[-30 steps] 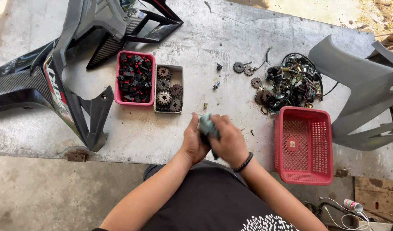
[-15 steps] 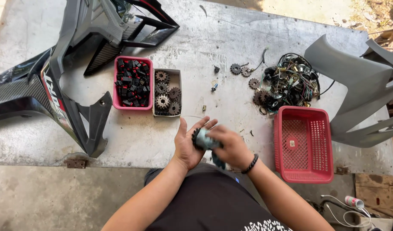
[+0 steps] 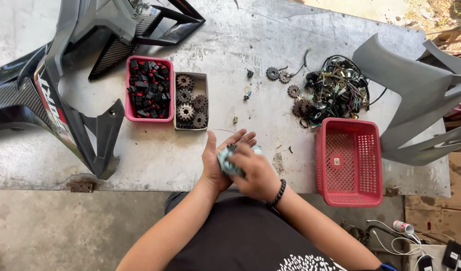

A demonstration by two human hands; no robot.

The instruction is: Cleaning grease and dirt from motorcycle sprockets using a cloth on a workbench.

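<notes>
My left hand (image 3: pixel 216 159) and my right hand (image 3: pixel 256 173) meet over the near edge of the grey metal table (image 3: pixel 155 155). Between them is a pale blue-green cloth (image 3: pixel 226 161), bunched up. My left palm lies flat under it with the fingers stretched out. My right hand presses down on top of the cloth. Whether something is wrapped inside the cloth is hidden. A black bead bracelet (image 3: pixel 278 192) sits on my right wrist.
A pink tray of black and red small parts (image 3: pixel 149 89) and a box of dark sprockets (image 3: pixel 190 103) stand ahead. An empty red basket (image 3: pixel 349 161), a wire tangle (image 3: pixel 336 93), loose sprockets (image 3: pixel 293 91) and grey fairing panels (image 3: pixel 416 100) lie right; dark fairings (image 3: pixel 65 95) lie left.
My left hand has flattened out, fingers now extended. My right hand has slid over the cloth, covering more of it. The view has shifted slightly.
</notes>
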